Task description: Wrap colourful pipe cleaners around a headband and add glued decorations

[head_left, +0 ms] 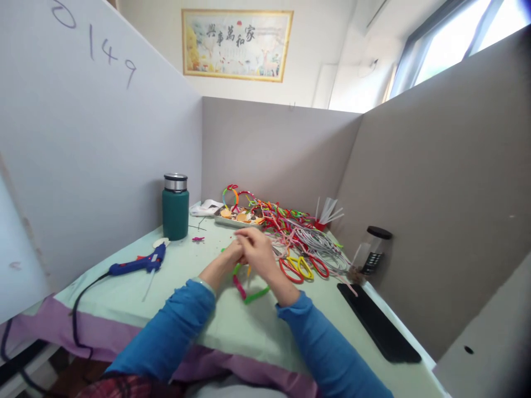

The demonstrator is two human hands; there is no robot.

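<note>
My left hand (pixel 234 252) and my right hand (pixel 258 251) meet over the middle of the table, fingers bent together. The right fingers curl over the left, hiding the left fingertips and whatever lies between them. Right below them shows part of a fuzzy ring (pixel 257 296) with green and pink segments, its far side covered by my hands. A small orange piece stands inside the ring. Close to my right wrist lie red-handled scissors (pixel 291 271) and yellow-handled scissors (pixel 306 267).
A blue glue gun (pixel 139 265) with a cord and a green bottle (pixel 175 213) stand left. Behind are a metal tray (pixel 236 223) of small pieces and a heap of colourful and grey pipe cleaners (pixel 315 243). At right: a clear jar (pixel 370 251) and a black slab (pixel 377 323).
</note>
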